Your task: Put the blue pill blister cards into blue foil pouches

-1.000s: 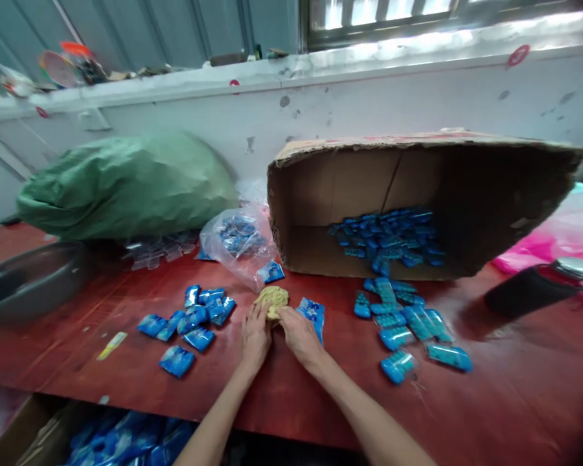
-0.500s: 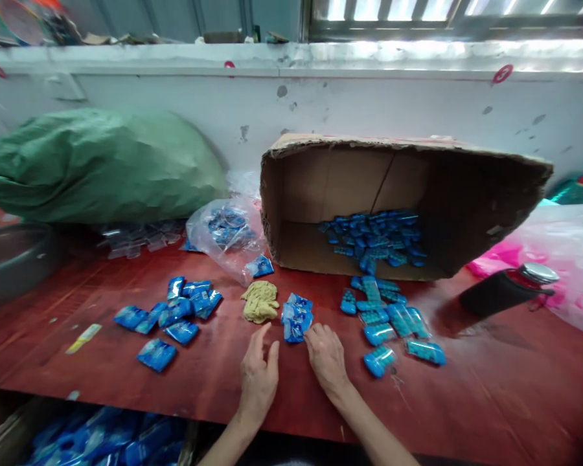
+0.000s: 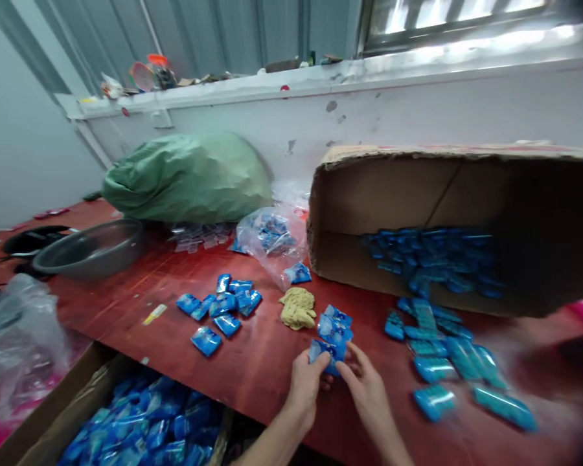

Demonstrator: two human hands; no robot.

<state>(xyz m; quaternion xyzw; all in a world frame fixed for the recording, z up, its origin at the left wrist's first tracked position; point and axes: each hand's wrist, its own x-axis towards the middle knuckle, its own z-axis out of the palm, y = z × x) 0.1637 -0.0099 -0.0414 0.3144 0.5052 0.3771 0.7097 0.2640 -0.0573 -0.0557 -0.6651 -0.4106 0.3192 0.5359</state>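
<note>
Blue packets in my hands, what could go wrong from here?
The blue packets pinched between left hand and right hand sit near the front edge of the table; a slip could drop some toward the box below. The loose blue packs beside the right hand might get mixed in.

No word, number or sign is legible anywhere in view. The blue packets (image 3: 334,327) near the table's front edge carry pale print, too blurred to read. Reddish marking along the top edge of the cardboard box (image 3: 379,191) and a small red sticker (image 3: 284,87) on the wall ledge are likewise unreadable.
</note>
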